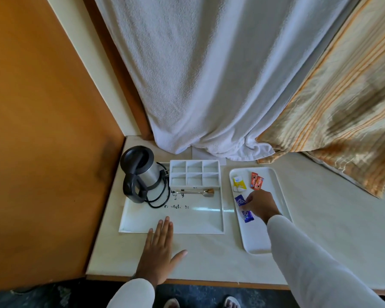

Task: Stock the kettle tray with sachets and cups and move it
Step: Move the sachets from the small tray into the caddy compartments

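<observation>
Right hand (259, 204) pinches a blue sachet (240, 200) on the serving tray (278, 190), right of the kettle tray (200, 221). Left hand (159, 250) lies flat, empty, fingertips over the kettle tray's near edge; bare desk (207, 258) beside.

Soft daylight comes through the white curtain (209, 74) at the far side and makes the scene bright and even. Shadows are weak and diffuse. A pale streak of glare lies on the kettle tray (200, 221). The wide lens bends straight lines near the edges. The striped curtain (342, 107) at right looks blurred.
</observation>
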### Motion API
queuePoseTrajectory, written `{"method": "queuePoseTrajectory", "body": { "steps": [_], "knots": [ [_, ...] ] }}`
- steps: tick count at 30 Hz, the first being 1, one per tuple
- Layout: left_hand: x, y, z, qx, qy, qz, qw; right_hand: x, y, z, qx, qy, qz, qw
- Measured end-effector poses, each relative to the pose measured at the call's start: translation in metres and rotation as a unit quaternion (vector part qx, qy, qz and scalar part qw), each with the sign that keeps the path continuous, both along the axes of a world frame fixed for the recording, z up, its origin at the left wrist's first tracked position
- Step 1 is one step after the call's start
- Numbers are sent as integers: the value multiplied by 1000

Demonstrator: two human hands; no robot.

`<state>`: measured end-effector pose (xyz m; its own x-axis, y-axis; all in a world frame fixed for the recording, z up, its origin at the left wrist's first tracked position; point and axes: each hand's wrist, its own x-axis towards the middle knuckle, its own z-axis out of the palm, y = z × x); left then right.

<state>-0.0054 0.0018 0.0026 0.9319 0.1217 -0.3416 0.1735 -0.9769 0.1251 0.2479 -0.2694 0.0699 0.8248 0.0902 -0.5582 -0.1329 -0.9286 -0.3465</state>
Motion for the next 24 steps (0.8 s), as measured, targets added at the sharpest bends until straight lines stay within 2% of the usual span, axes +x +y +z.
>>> {"method": "queuePoseTrajectory", "body": {
  "steps": [3, 7, 9, 12, 18, 24],
  "knots": [
    [-1, -1, 0, -4, -6, 1, 1000, 11, 3, 20, 83, -12, -55, 995],
    [-1, -3, -1, -6, -20, 5, 1000, 26, 42, 47, 278, -12, -148, 949],
    [-1, -4, -1, -8, -27, 6, 1000, 34, 69, 53, 321, -33, -145, 935],
    [-3, -2, -3, -6, -38, 4, 999, 47, 104, 51, 325, -76, -144, 932],
    [-3, -1, -1, -10, -45, 6, 999, 57, 117, 29, 263, -137, -132, 946],
    [-4, -2, -1, -14, -42, 12, 999, 57, 116, 15, 230, -105, -100, 962]
  ]
}}
